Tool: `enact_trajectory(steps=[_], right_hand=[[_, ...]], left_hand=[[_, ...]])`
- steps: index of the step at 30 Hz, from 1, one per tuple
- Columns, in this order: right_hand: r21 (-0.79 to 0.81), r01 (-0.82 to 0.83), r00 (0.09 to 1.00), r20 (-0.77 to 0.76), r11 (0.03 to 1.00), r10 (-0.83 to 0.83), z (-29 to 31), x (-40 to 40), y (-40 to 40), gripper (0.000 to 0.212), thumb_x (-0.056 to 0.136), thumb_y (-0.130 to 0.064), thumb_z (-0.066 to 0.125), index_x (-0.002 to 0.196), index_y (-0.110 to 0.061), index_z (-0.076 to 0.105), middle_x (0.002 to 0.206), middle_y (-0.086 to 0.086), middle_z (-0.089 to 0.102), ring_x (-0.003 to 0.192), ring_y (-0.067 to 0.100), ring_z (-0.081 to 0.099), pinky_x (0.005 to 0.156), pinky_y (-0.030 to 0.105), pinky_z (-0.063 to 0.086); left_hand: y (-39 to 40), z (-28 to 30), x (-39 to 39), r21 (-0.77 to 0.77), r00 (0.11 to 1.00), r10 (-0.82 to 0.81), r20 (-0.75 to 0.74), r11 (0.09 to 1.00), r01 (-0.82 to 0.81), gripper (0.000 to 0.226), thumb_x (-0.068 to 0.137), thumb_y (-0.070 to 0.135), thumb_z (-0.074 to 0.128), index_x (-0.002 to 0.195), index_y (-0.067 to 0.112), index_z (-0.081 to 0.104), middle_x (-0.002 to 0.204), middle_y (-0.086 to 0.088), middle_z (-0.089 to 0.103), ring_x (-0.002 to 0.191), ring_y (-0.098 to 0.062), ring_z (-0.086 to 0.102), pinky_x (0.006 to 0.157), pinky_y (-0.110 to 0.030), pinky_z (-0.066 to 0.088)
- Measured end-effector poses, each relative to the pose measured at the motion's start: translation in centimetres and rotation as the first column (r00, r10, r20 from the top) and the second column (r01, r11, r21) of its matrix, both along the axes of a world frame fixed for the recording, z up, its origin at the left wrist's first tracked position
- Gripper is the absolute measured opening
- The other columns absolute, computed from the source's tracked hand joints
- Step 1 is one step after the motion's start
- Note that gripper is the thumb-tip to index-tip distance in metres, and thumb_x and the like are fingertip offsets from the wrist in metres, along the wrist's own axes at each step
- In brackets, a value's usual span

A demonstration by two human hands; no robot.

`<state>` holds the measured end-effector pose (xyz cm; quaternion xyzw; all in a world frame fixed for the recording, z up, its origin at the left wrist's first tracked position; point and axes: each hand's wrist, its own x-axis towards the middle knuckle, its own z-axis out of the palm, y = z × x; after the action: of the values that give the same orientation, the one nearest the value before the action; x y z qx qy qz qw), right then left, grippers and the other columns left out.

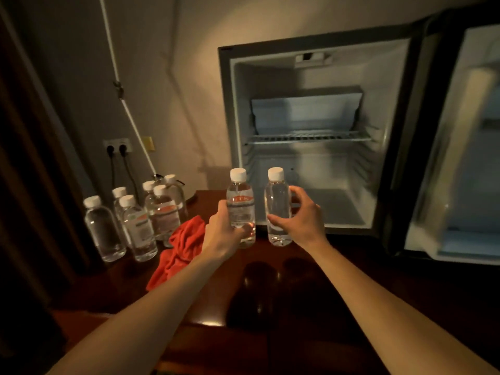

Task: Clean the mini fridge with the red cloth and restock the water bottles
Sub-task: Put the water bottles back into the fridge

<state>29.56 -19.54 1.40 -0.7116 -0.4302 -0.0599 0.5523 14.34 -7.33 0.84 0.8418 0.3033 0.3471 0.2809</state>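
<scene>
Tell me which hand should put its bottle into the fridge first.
Probably the right hand: its bottle is held directly before the open mini fridge, while the left hand holds its bottle nearer the fridge's left edge.

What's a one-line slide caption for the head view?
Both hands, left and right, each hold a water bottle before the open, empty mini fridge.

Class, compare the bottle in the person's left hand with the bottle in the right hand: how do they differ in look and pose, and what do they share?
The left-hand bottle shows a printed label with a red mark; the right-hand bottle shows only clear plastic. The left hand wraps the left-hand bottle low from the side, while the right hand pinches the right-hand bottle at mid-height. Both are upright, white-capped and held before the open mini fridge.
</scene>
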Motion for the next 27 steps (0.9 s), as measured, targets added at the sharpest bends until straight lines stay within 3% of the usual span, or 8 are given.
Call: enact_trajectory(steps=[5, 10, 14, 17, 20, 24, 27], right_hand=[[-0.005, 0.096, 0.994, -0.045, 0.995, -0.096, 0.0, 5.9, 0.4, 0.075, 0.062, -0.03, 0.09, 0.126, -0.019, 0.052, 0.108, -0.008, 0.062, 0.095, 0.005, 0.055, 0.078, 0.018, 0.044], [0.077, 0.036, 0.979, -0.205, 0.996, -0.02, -0.9, 10.5, 3.0, 0.068, 0.064, -0.019, 0.089, 0.117, -0.035, 0.049, 0.101, -0.015, 0.06, 0.094, 0.006, 0.061, 0.075, 0.021, 0.052], [0.074, 0.085, 0.975, -0.211, 0.994, -0.068, -2.2, 13.4, 5.8, 0.065, 0.065, -0.026, 0.088, 0.119, -0.028, 0.053, 0.094, -0.013, 0.062, 0.089, 0.011, 0.065, 0.074, 0.025, 0.054], [0.143, 0.042, 0.977, -0.213, 0.989, -0.01, -2.8, 14.9, 7.7, 0.056, 0.069, -0.015, 0.085, 0.117, -0.019, 0.055, 0.091, -0.016, 0.061, 0.085, -0.002, 0.063, 0.065, 0.01, 0.048], [0.203, 0.018, 0.985, -0.171, 0.979, 0.017, -3.0, 16.0, 9.8, 0.049, 0.07, -0.009, 0.084, 0.112, -0.011, 0.059, 0.089, -0.019, 0.061, 0.08, -0.013, 0.061, 0.06, 0.008, 0.046], [0.192, -0.005, 0.991, -0.133, 0.981, 0.031, -3.6, 17.1, 11.9, 0.045, 0.076, -0.017, 0.082, 0.103, -0.041, 0.055, 0.087, -0.019, 0.066, 0.083, -0.006, 0.064, 0.066, 0.017, 0.053], [0.172, 0.038, 0.995, -0.098, 0.984, -0.021, -4.2, 18.1, 13.0, 0.038, 0.075, -0.025, 0.082, 0.098, -0.039, 0.055, 0.083, -0.02, 0.065, 0.081, -0.002, 0.065, 0.067, 0.026, 0.055]], left_hand=[[0.6, -0.1, 6.5, -0.044, 0.999, -0.037, 0.031, 0.998, 0.038, 0.053, 0.076, 0.036, 0.081, 0.117, 0.027, 0.048, 0.11, 0.004, 0.07, 0.1, -0.018, 0.068, 0.088, -0.044, 0.055], [2.3, -0.6, 12.5, -0.082, 0.998, -0.051, 0.049, 0.995, 0.055, 0.052, 0.076, 0.032, 0.082, 0.116, 0.023, 0.05, 0.105, 0.006, 0.07, 0.096, -0.013, 0.068, 0.088, -0.042, 0.056], [4.0, -1.6, 15.9, -0.128, 0.998, -0.038, 0.047, 0.991, 0.044, 0.053, 0.079, 0.036, 0.079, 0.121, 0.024, 0.049, 0.105, 0.007, 0.07, 0.096, -0.013, 0.068, 0.088, -0.036, 0.056], [5.7, -2.3, 17.8, -0.129, 1.0, 0.001, 0.018, 0.992, 0.002, 0.057, 0.083, 0.036, 0.076, 0.129, 0.024, 0.045, 0.114, 0.001, 0.068, 0.103, -0.018, 0.067, 0.086, -0.03, 0.051], [7.2, -2.4, 19.6, -0.147, 0.998, 0.049, -0.025, 0.988, -0.052, 0.052, 0.088, 0.032, 0.07, 0.133, 0.02, 0.045, 0.117, -0.004, 0.067, 0.106, -0.023, 0.065, 0.084, -0.03, 0.046], [8.7, -3.1, 21.2, -0.134, 0.998, 0.018, 0.054, 0.991, -0.011, 0.042, 0.092, 0.029, 0.066, 0.13, 0.018, 0.052, 0.117, -0.004, 0.067, 0.105, -0.023, 0.066, 0.083, -0.032, 0.049], [9.7, -3.6, 22.3, -0.153, 0.999, -0.009, 0.043, 0.988, 0.016, 0.046, 0.094, 0.026, 0.063, 0.134, 0.01, 0.047, 0.122, -0.008, 0.065, 0.109, -0.024, 0.063, 0.082, -0.024, 0.043]])
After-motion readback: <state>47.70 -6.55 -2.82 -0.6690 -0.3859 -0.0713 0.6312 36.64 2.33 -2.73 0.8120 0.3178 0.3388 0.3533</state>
